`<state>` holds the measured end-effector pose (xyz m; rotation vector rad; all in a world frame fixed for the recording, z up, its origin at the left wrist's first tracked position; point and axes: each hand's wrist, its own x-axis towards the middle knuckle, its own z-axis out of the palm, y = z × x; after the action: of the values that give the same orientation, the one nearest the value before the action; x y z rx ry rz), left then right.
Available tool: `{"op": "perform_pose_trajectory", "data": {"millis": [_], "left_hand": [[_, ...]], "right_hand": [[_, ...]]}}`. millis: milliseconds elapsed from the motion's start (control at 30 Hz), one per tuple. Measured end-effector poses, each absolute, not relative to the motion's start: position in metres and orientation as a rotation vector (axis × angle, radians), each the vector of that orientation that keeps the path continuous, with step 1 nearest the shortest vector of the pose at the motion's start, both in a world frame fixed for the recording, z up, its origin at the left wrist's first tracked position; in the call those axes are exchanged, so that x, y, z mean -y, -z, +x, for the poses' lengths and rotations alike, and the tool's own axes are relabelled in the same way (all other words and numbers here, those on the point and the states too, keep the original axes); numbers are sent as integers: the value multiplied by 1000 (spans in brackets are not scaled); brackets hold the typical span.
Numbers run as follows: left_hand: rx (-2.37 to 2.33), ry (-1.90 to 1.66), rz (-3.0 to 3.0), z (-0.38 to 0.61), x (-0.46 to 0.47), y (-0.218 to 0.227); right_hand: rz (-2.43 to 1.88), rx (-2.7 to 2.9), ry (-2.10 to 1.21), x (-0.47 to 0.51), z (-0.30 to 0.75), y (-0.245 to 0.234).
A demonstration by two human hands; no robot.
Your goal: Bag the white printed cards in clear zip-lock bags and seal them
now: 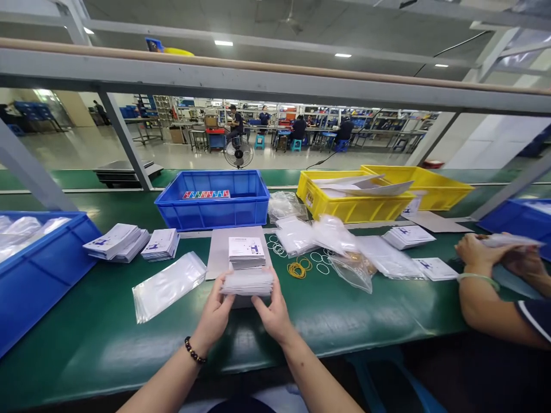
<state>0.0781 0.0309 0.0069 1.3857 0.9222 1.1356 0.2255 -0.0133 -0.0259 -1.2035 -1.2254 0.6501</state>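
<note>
Between my two hands is a layered stack of thin white packets [247,283], blurred, so I cannot tell whether they are bags or booklets. My left hand [218,304] grips its left end, and my right hand [272,307] grips its right end, thumbs on the near side. Just beyond it, a pile of printed white booklets [246,252] rests on a grey cardboard sheet [217,244]. Flat clear plastic bags [170,287] lie left of my left hand. Yellow rubber bands [297,269] and white rings [322,268] lie right of my right hand.
Booklet piles [114,241] sit at the left, beside a blue bin [47,275]. Behind stand another blue bin [210,215] and a yellow bin [357,212]. Filled plastic bags [333,234] lie at centre right. A co-worker's hands [477,252] hold a plastic packet at the right.
</note>
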Motion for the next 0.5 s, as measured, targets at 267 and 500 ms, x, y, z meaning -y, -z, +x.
{"op": "perform_pose_trajectory", "data": {"millis": [267, 500], "left_hand": [[-874, -1141, 1222, 96, -31, -16], [-931, -1120, 1153, 96, -28, -13]], "right_hand": [[-1097, 1194, -739, 9, 231, 14], [-1106, 1163, -823, 12, 237, 13]]}}
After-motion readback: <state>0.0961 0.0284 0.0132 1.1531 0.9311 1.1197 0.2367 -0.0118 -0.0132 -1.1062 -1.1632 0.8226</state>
